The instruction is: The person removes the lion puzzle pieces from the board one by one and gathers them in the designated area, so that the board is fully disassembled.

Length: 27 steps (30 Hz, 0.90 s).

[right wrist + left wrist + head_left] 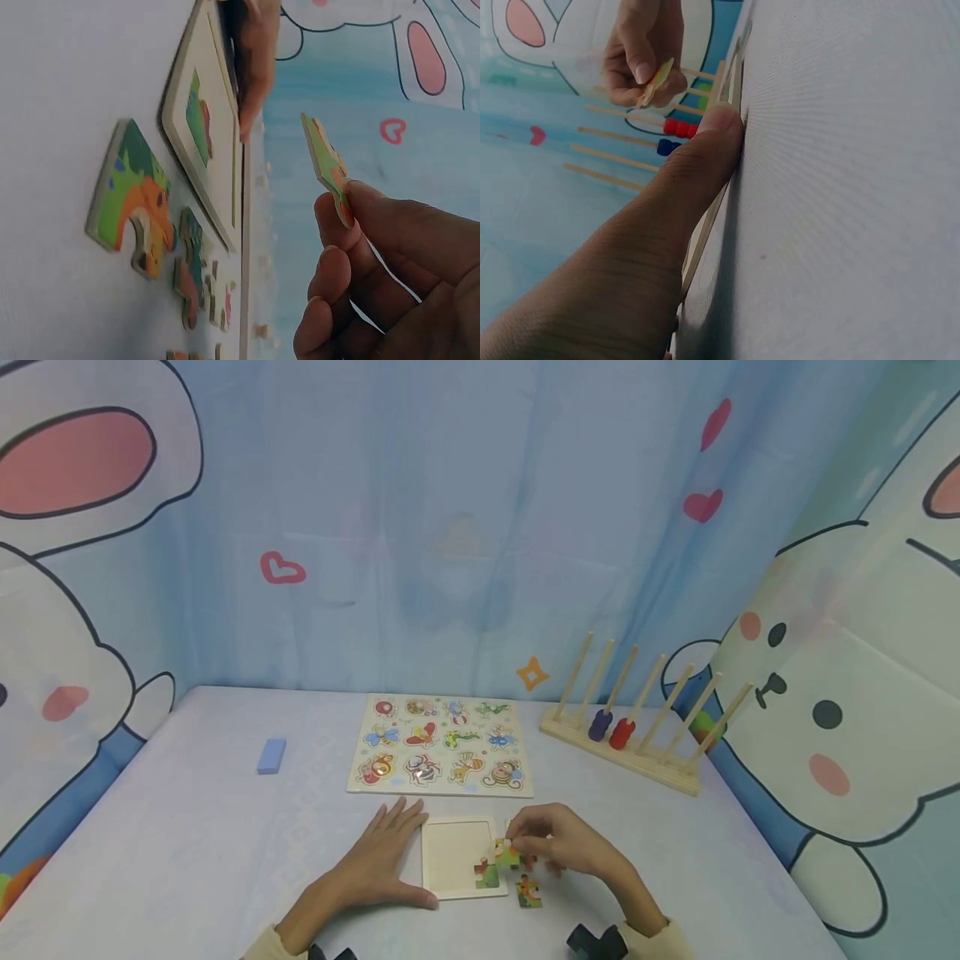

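Observation:
A jigsaw piece (328,166) in green and orange is pinched between the thumb and fingers of my right hand (561,839), raised over the right side of a pale wooden puzzle tray (448,847). One green piece (487,874) lies inside the tray at its near right corner. My left hand (381,862) rests at the tray's left side with fingers straight, and its thumb (705,154) touches the tray's near edge. Just right of the tray lies a loose green and orange piece (135,196). Several more loose pieces (195,262) are partly hidden beneath my right hand in the head view.
Behind the tray lies a board of animal pictures (441,746). A wooden peg stand (630,760) with blue and red beads stands at the back right. Toward the left sits a blue block (272,756). A printed curtain (450,527) hangs behind the table.

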Tool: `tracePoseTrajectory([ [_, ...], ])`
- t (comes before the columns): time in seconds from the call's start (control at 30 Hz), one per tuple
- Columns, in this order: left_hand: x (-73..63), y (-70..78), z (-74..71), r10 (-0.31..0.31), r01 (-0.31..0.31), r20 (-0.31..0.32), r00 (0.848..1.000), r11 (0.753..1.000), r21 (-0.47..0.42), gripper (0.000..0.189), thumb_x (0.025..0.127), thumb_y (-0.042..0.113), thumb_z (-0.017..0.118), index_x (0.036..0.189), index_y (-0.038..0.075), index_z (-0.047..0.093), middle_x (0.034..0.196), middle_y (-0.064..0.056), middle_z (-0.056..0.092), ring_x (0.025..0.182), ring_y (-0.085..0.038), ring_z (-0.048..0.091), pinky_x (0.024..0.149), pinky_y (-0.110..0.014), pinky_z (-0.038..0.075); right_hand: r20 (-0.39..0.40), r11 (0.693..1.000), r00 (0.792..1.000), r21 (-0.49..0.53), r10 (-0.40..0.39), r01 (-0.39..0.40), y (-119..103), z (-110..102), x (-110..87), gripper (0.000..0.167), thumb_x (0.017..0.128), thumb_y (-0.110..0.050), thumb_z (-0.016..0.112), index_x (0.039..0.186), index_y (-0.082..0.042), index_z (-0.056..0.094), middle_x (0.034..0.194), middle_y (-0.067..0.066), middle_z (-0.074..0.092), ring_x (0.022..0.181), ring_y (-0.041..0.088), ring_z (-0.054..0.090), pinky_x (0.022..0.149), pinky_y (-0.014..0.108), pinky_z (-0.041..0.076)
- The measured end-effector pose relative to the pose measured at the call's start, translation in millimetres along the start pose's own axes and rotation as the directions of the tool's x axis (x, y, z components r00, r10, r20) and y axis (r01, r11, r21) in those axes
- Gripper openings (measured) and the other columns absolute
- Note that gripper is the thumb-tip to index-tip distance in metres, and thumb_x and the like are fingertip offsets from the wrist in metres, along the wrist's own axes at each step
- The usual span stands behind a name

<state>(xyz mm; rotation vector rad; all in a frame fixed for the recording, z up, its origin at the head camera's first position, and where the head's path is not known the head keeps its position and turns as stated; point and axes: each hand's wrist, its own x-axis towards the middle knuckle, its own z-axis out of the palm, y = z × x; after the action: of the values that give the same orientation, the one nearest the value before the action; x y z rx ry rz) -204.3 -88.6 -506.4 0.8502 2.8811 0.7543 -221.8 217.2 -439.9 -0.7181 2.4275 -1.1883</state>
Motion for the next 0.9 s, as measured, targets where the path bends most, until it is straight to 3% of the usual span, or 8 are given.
tracePoseTrajectory([
  [0.2,-0.3,0.0,0.0,0.003,-0.003,-0.006,1.000,1.000,0.004,0.118,0.061,0.081,0.065,0.148,0.007,0.033,0.158,-0.009,0.024,0.147,-0.033,0.011,0.119,-0.052,0.008,0.098,0.999,0.995,0.050,0.011,-0.016,10.2,-23.6,-13.4,0.014,0.092,-0.015,0.064,0.100,-0.003,0.065,0.080,0.003,0.066,0.065,0.020,0.060,0.053,0.026,0.051],
  [0.33,-0.5,0.4,0.0,0.006,-0.006,-0.007,1.000,1.000,0.002,0.117,0.062,0.080,0.065,0.148,0.007,0.033,0.158,-0.009,0.024,0.147,-0.033,0.011,0.119,-0.052,0.008,0.185,0.996,0.982,0.068,0.045,-0.059,20.8,-37.8,-23.0,0.014,0.092,-0.012,0.063,0.099,0.000,0.065,0.083,0.003,0.065,0.064,0.013,0.055,0.051,0.023,0.046],
  [0.57,-0.6,0.8,-0.6,-0.003,0.003,0.000,1.000,1.000,-0.004,0.118,0.061,0.080,0.066,0.148,0.007,0.034,0.158,-0.010,0.024,0.147,-0.034,0.011,0.119,-0.053,0.007,0.225,0.993,0.967,-0.008,0.116,-0.117,31.1,-46.1,-32.4,0.006,0.090,-0.010,0.065,0.091,-0.005,0.067,0.077,-0.001,0.059,0.064,0.008,0.049,0.056,0.021,0.043],
  [0.9,-0.9,1.7,-0.8,-0.006,0.006,0.007,1.000,1.000,-0.016,0.117,0.062,0.080,0.066,0.148,0.007,0.033,0.158,-0.010,0.024,0.147,-0.034,0.010,0.119,-0.053,0.006,0.252,0.993,0.961,-0.053,0.113,-0.103,33.5,-44.7,-33.0,0.005,0.087,-0.006,0.065,0.087,-0.002,0.067,0.074,-0.001,0.063,0.062,0.006,0.051,0.055,0.019,0.042],
])
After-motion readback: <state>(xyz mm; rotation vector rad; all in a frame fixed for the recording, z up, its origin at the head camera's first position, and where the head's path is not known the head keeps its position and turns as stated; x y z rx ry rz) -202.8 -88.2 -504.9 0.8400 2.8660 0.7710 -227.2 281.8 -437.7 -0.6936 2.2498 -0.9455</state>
